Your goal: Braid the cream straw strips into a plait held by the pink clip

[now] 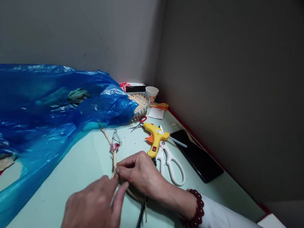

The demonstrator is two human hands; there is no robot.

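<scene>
A pale braided cord (pixel 115 158) runs toward me, with a pinkish clip with thin wire arms (pixel 115 146) gripping its far part. My right hand (pixel 141 172) pinches the near part of the braid between thumb and fingers. Just below, my left hand (pixel 93 208) has its curled fingers on the same braid; its thumb stands out a little to the right. The strands between the hands are mostly hidden by the fingers. Loose pale strands hang under my right hand, beside a thin black rod (pixel 139 224) on the table.
To the right lie a yellow glue gun (pixel 154 136), white-handled scissors (pixel 176 168) and a black phone (pixel 200 159). Red-handled small scissors (pixel 143 119), a woven basket (pixel 142 101) and a paper cup (pixel 152 91) are farther back. A blue plastic bag (pixel 41 94) spreads across the left, before the wall.
</scene>
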